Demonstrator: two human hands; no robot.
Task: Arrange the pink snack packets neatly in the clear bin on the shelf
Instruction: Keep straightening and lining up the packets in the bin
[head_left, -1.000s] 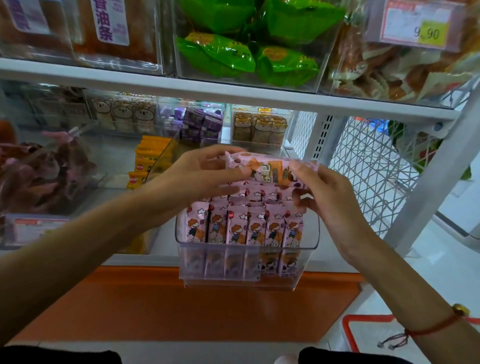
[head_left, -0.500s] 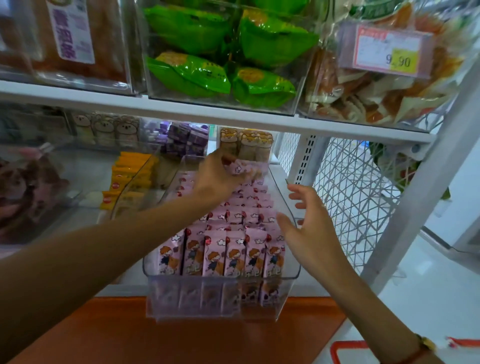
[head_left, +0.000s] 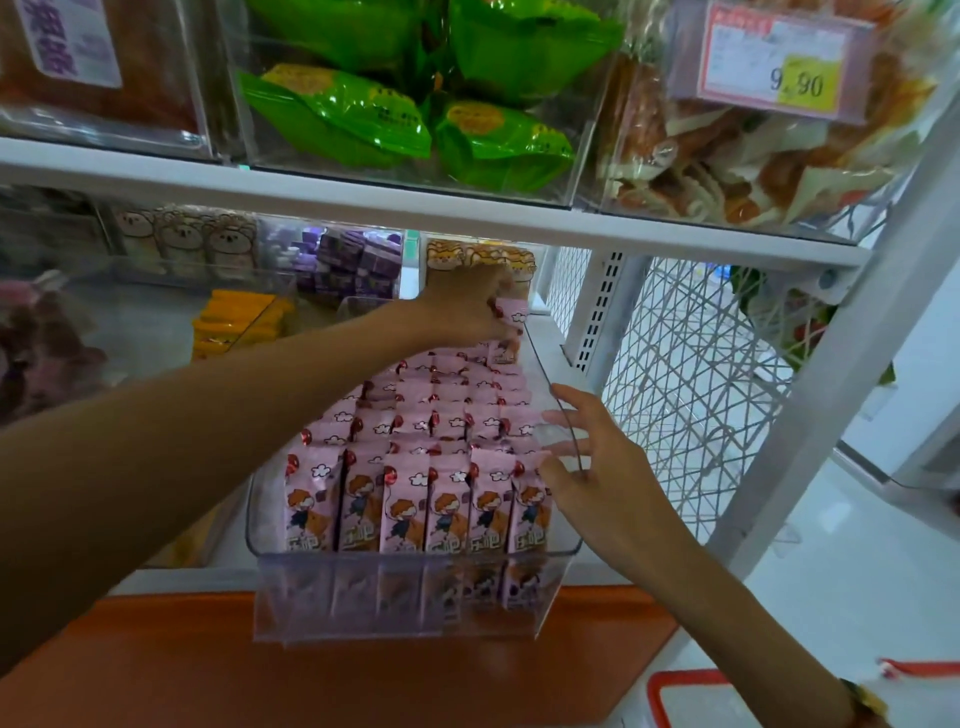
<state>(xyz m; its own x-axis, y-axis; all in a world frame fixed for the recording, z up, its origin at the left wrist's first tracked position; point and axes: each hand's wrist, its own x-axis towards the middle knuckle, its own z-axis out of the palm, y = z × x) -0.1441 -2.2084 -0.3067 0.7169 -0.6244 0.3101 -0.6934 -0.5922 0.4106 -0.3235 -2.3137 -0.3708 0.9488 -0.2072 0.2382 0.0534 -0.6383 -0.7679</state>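
A clear bin (head_left: 405, 597) sticks out from the lower shelf, filled with upright rows of pink snack packets (head_left: 415, 509) printed with a cartoon child. My left hand (head_left: 467, 306) reaches to the bin's far right corner and pinches one pink packet (head_left: 511, 325) standing there. My right hand (head_left: 597, 467) hovers at the bin's right wall near the front, fingers spread and relaxed, holding nothing; whether it touches the rim I cannot tell.
The white shelf above (head_left: 415, 202) carries bins of green packets (head_left: 415, 114) and a 9.90 price tag (head_left: 779, 67). Yellow packets (head_left: 239, 317) and purple packets (head_left: 353, 260) sit behind left. A white wire panel (head_left: 675, 374) stands right. A red-rimmed basket (head_left: 675, 696) lies below.
My left hand carried the pink packet from above the front of the bin to its far right corner. My right hand let go of it and dropped beside the bin's right wall.
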